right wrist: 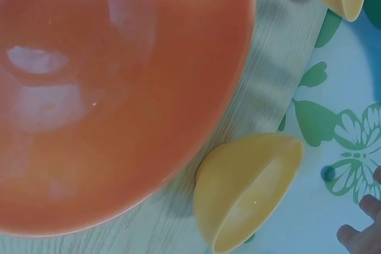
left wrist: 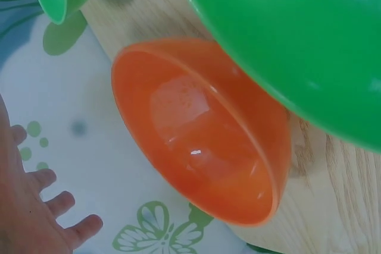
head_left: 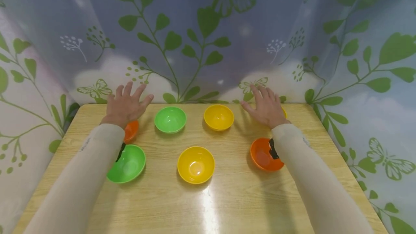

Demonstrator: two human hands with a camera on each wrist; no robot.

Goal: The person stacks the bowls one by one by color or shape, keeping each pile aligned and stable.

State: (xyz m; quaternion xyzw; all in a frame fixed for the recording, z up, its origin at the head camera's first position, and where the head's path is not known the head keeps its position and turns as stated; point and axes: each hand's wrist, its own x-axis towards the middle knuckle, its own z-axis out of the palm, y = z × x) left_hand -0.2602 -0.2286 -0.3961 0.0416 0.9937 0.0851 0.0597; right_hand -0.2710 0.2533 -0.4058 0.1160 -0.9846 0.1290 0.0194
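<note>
Both hands reach forward over the far edge of the table, fingers spread and holding nothing. My left hand [head_left: 125,107] is above an orange bowl [head_left: 131,131], partly hidden by the hand and sleeve; the left wrist view shows this orange bowl [left wrist: 196,135] whole. Nearer the body, a green bowl [head_left: 130,165] sits partly under the left sleeve. My right hand [head_left: 264,107] covers most of a yellow bowl [head_left: 284,113], seen better as the small yellow bowl [right wrist: 250,191] in the right wrist view. An orange bowl [head_left: 264,154] stands below the right wrist, its right side hidden by the sleeve.
Between the hands, a green bowl [head_left: 170,119] and a yellow bowl [head_left: 219,117] stand near the table's back edge. Another yellow bowl [head_left: 196,165] is in the middle of the wooden table [head_left: 156,205]. A leaf-and-butterfly patterned curtain [head_left: 240,46] rises behind and along both sides.
</note>
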